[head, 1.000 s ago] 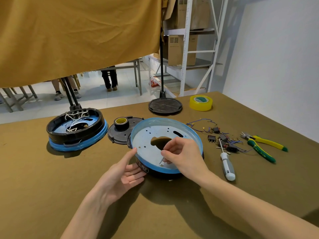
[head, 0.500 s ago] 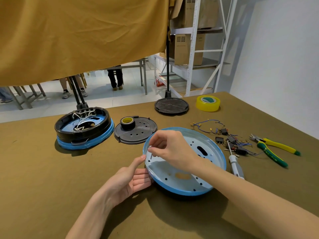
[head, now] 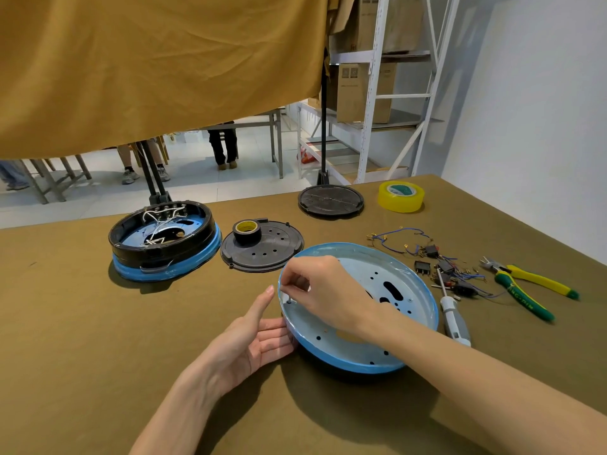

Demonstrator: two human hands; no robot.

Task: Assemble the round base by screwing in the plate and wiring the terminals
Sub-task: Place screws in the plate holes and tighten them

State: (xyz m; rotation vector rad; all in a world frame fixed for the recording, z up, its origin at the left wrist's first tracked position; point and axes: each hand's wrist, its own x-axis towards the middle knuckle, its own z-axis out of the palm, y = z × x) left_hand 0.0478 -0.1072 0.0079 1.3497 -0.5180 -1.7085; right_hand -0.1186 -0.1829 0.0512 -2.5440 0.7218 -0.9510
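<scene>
The base (head: pixel 358 307) lies near the tabletop's front edge, plate up. The left hand (head: pixel 253 343), fingers straight, braces its rim so it cannot slide, while the right hand (head: pixel 322 290) pinches a screw (head: pixel 289 298) into a rim hole.

Round base (head: pixel 394 290) near front of table (head: pixel 82 356). Left hand (head: pixel 253 343) against its left side, right hand (head: pixel 325 290) over its left rim. Second base (head: pixel 164 244) far left. Flat plate (head: pixel 262 251) between them, tape roll (head: pixel 247 230) on it. Screwdriver (head: pixel 455 318), wires (head: pixel 437 257), pliers (head: pixel 525 287) on right. Bigger tape roll (head: pixel 400 196) behind.
</scene>
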